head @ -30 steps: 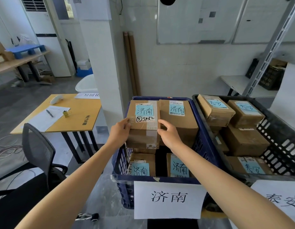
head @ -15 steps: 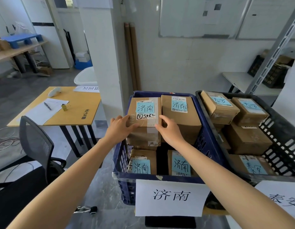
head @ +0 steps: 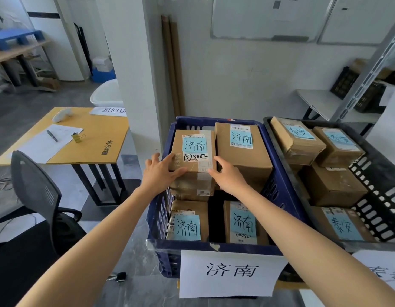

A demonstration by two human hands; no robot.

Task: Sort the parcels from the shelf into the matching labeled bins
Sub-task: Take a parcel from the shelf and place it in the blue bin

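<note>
White-walled room; between our left hand (head: pixel 161 172) and right hand (head: pixel 228 176) sits 1 parcel (head: pixel 193 167) in the blue bin (head: pixel 278 185), both hands' fingers spread, touching its near corners.

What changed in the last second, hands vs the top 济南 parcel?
The left hand loosened its grip: its fingers now lie spread on the left front corner of the top parcel. The right hand stays against its right edge. The parcel is unmoved in the blue bin.

A yellow desk (head: pixel 97 140) stood at nine o'clock, with a pen (head: pixel 52 136) on paper (head: pixel 43 144) and a binder clip (head: pixel 77 137). A black chair (head: pixel 37 191) sat at eight o'clock.
</note>
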